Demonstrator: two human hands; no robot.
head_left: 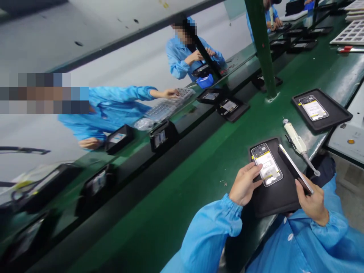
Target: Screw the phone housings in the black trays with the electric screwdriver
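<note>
Opened phone (267, 165) in black tray (273, 201), near right edge of green counter (199, 167).
Left hand (244, 184) grips the phone's left edge. Right hand (313, 203) is clenched on a thin dark panel (292, 167), tilted over the tray's right side. White screwdriver (297, 141) lies just right of the tray. Second tray (335, 113), with another phone (313, 107), sits farther off.
</note>
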